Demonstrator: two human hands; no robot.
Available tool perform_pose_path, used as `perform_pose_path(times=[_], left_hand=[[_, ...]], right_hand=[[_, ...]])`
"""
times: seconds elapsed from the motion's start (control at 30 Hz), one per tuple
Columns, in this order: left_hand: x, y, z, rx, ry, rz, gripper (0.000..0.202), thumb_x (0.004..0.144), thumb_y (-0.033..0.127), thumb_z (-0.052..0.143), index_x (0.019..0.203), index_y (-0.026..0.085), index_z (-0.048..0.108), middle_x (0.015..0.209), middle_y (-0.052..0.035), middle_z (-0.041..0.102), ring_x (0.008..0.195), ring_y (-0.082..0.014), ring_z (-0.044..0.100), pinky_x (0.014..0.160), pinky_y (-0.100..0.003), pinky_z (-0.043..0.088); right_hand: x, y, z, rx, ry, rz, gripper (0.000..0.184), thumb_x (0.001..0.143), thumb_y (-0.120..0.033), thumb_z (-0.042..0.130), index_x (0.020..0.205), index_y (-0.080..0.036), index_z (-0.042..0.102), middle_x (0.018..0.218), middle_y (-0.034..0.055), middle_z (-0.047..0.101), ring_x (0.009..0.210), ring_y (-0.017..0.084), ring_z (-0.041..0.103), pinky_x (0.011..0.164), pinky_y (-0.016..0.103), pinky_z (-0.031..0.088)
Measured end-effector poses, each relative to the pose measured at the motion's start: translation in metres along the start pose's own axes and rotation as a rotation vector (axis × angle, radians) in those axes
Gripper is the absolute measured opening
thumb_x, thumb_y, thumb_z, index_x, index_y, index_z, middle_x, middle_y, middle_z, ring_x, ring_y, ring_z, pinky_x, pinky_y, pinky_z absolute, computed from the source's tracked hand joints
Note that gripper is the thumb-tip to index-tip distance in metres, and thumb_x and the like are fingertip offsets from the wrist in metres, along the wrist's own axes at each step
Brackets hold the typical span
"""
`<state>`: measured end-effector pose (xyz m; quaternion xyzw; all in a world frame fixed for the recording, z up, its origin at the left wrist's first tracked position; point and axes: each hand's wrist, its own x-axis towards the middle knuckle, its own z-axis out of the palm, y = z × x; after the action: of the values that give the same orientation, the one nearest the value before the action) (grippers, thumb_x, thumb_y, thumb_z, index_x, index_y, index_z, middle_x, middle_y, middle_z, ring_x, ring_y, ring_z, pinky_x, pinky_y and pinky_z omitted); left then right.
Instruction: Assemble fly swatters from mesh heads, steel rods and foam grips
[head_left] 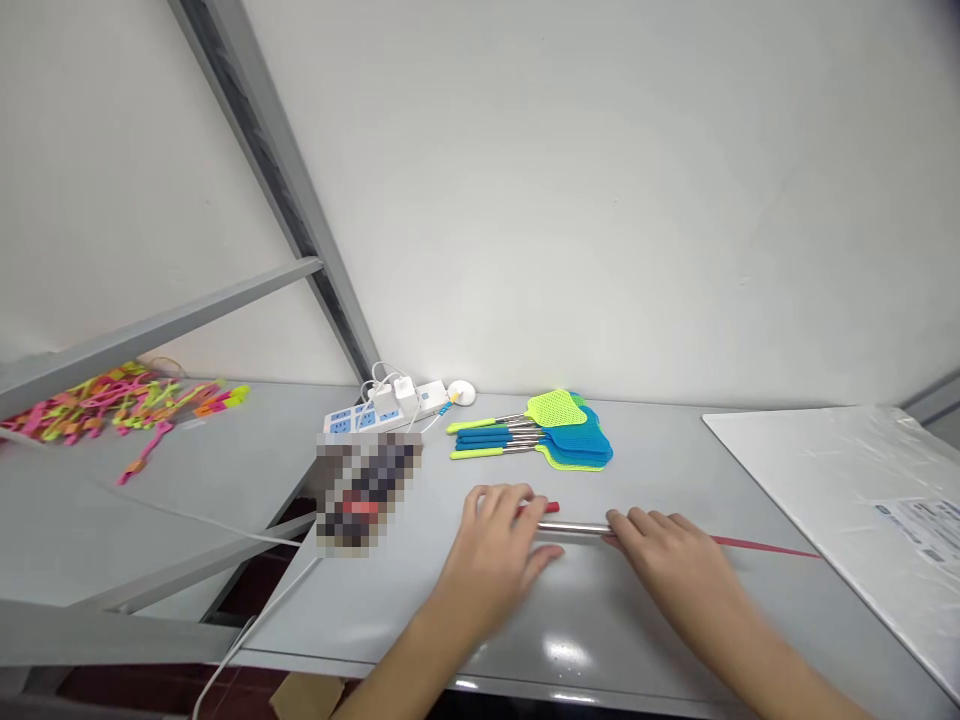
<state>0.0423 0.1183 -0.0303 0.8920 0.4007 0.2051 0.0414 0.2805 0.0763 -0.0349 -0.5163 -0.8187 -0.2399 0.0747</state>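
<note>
A thin metal rod [574, 527] with a red grip end lies flat on the grey table [420, 610], and a red strip runs on to the right of it. My left hand [499, 555] rests palm down over the red grip end, fingers curled round it. My right hand [671, 560] lies over the rod's right part, fingers bent on it. A stack of blue and lime fly swatters [551, 440] lies behind the hands, apart from them.
A white power strip [382, 408] with plugs and cables sits at the back by the wall. Bright pink and yellow pieces [112, 400] lie on the left table. A large clear-wrapped white sheet [855, 490] covers the right. A slanted metal frame [300, 220] rises at left.
</note>
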Motion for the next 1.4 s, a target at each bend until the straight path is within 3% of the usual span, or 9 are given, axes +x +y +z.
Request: perform_pose_path(times=[0.1, 0.2, 0.33, 0.43, 0.67, 0.87, 1.0, 1.2, 1.4], left_hand=[[-0.005, 0.035, 0.001, 0.115, -0.003, 0.054, 0.035, 0.093, 0.035, 0.06, 0.124, 0.019, 0.054, 0.109, -0.0084, 0.065, 0.1, -0.0278, 0.058, 0.104, -0.056, 0.029], [-0.012, 0.05, 0.008, 0.184, -0.058, 0.007, 0.018, 0.094, 0.017, 0.054, 0.11, 0.017, 0.059, 0.081, -0.0022, 0.064, 0.072, -0.0217, 0.059, 0.086, -0.044, 0.04], [-0.023, 0.032, 0.009, 0.242, -0.022, -0.027, 0.017, 0.097, 0.015, 0.048, 0.086, 0.021, 0.059, 0.073, -0.0008, 0.06, 0.066, -0.0208, 0.057, 0.064, -0.036, 0.034], [-0.027, 0.014, 0.002, 0.271, 0.009, -0.047, 0.016, 0.097, 0.016, 0.049, 0.085, 0.022, 0.058, 0.074, -0.0004, 0.059, 0.068, -0.0214, 0.056, 0.062, -0.035, 0.031], [-0.038, 0.034, -0.014, 0.301, 0.062, -0.046, 0.02, 0.1, 0.025, 0.048, 0.082, 0.022, 0.055, 0.07, 0.0001, 0.059, 0.062, -0.0206, 0.056, 0.057, -0.033, 0.027], [-0.061, 0.073, -0.018, 0.075, -0.087, -0.093, 0.014, 0.1, 0.022, 0.045, 0.092, 0.02, 0.056, 0.074, -0.0024, 0.066, 0.058, -0.0213, 0.061, 0.05, -0.031, 0.017], [-0.082, 0.083, -0.022, -0.015, -0.093, -0.159, 0.023, 0.102, 0.029, 0.04, 0.086, 0.021, 0.056, 0.072, -0.0054, 0.067, 0.057, -0.0227, 0.063, 0.051, -0.03, 0.017], [-0.102, 0.098, -0.019, -0.22, -0.149, -0.19, 0.031, 0.102, 0.032, 0.033, 0.083, 0.022, 0.054, 0.067, -0.0052, 0.065, 0.056, -0.023, 0.062, 0.053, -0.029, 0.022], [-0.079, 0.1, -0.012, -0.544, -0.147, -0.256, 0.031, 0.101, 0.037, 0.033, 0.082, 0.022, 0.052, 0.067, -0.0025, 0.059, 0.06, -0.02, 0.053, 0.058, -0.03, 0.027]], right_hand=[[0.009, -0.031, -0.012, 0.026, 0.048, -0.042, 0.022, 0.08, 0.0, 0.051, 0.089, -0.019, 0.058, 0.066, 0.0013, 0.058, 0.055, 0.017, 0.054, 0.061, 0.033, 0.034], [0.012, -0.044, -0.021, 0.032, 0.082, -0.084, 0.023, 0.078, 0.001, 0.049, 0.081, -0.019, 0.059, 0.064, 0.0016, 0.058, 0.056, 0.017, 0.054, 0.072, 0.036, 0.041], [0.006, -0.022, -0.028, -0.027, 0.128, -0.009, 0.036, 0.086, -0.006, 0.045, 0.117, -0.011, 0.062, 0.108, 0.0168, 0.069, 0.104, 0.033, 0.063, 0.103, 0.059, 0.033], [-0.005, 0.006, -0.028, -0.073, 0.076, 0.1, 0.043, 0.09, -0.009, 0.043, 0.131, -0.009, 0.055, 0.127, 0.0212, 0.063, 0.119, 0.039, 0.056, 0.104, 0.069, 0.027], [-0.032, 0.005, -0.022, 0.057, 0.221, -0.119, 0.05, 0.089, 0.004, 0.037, 0.135, -0.008, 0.053, 0.134, 0.0128, 0.062, 0.125, 0.028, 0.055, 0.102, 0.045, 0.043], [-0.044, -0.034, -0.057, 0.095, 0.237, -0.176, 0.048, 0.094, -0.007, 0.039, 0.14, -0.01, 0.05, 0.142, 0.0115, 0.056, 0.134, 0.032, 0.045, 0.11, 0.051, 0.037], [-0.056, -0.045, -0.06, 0.099, 0.196, -0.199, 0.051, 0.093, -0.006, 0.04, 0.141, -0.016, 0.05, 0.142, 0.0088, 0.056, 0.135, 0.03, 0.045, 0.109, 0.051, 0.038], [-0.075, -0.03, -0.039, 0.067, 0.309, -0.338, 0.043, 0.097, -0.013, 0.045, 0.139, -0.017, 0.052, 0.141, 0.0113, 0.057, 0.138, 0.028, 0.043, 0.112, 0.054, 0.034], [-0.07, -0.002, -0.026, -0.027, 0.368, -0.321, 0.046, 0.096, -0.009, 0.043, 0.14, -0.019, 0.051, 0.144, 0.0095, 0.054, 0.14, 0.03, 0.039, 0.109, 0.052, 0.033]])
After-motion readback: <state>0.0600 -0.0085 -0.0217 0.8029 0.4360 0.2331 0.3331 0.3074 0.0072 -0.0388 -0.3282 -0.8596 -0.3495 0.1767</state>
